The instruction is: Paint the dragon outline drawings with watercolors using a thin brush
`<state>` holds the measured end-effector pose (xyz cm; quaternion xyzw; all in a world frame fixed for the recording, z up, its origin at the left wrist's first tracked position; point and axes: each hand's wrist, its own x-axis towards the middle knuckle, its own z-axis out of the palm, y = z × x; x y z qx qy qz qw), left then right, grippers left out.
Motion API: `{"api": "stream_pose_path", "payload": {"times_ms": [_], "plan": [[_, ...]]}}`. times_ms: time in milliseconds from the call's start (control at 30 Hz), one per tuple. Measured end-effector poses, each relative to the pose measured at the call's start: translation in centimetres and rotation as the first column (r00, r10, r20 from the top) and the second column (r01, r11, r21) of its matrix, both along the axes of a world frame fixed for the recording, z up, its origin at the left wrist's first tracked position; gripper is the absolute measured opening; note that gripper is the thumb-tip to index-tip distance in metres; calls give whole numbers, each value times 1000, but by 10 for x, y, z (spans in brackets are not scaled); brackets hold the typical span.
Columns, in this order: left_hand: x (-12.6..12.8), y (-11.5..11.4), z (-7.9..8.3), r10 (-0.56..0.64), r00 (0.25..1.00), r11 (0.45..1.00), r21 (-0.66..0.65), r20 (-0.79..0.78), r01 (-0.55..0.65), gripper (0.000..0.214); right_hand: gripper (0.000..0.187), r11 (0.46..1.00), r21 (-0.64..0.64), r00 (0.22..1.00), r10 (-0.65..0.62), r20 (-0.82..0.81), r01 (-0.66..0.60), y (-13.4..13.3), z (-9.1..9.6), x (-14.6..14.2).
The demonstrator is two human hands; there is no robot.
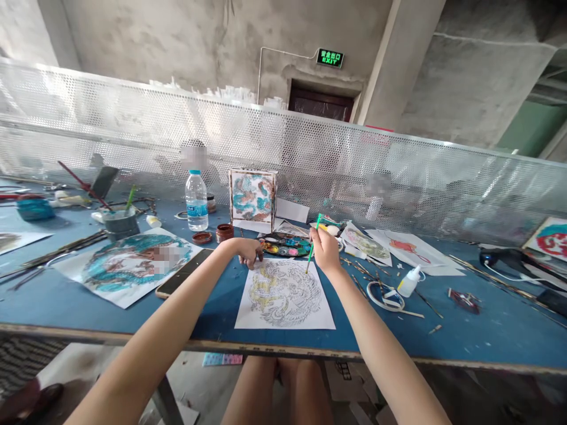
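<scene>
A white sheet with a line drawing partly tinted yellow [283,295] lies on the blue table [465,324] in front of me. My right hand [324,248] is closed on a green paintbrush [313,243], whose tip touches the sheet's upper right part. My left hand [248,251] rests curled at the sheet's upper left corner, fingers folded, holding nothing I can make out. A paint palette [286,245] with several colours lies just beyond the sheet, between my hands.
A phone [183,273] lies left of my forearm beside a painted teal sheet [128,262]. A water bottle [196,200], small brown dishes [224,231], a framed painting [252,198], a grey cup [119,221], a glue bottle [410,282] and scattered sticks surround the work. A perforated metal screen [398,171] backs the table.
</scene>
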<state>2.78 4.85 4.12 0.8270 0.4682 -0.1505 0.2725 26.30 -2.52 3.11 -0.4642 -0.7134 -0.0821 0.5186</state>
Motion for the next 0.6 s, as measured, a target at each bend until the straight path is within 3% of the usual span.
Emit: {"api": "stream_pose_path", "payload": {"times_ms": [200,400,600], "plan": [[0,-1,2,-12,1000,1000,1,2,12,60,32,996,-22,996,91,25,-90,2,-4,-7],[1,-2,3,7,1000,1000,-7,-6,-7,61,29,959,-152,965,215,-152,-238,-9,-4,-19],[0,0,-1,1,1000,1000,-1,-9,-1,60,26,946,-101,950,312,28,-308,-26,0,-34]]}}
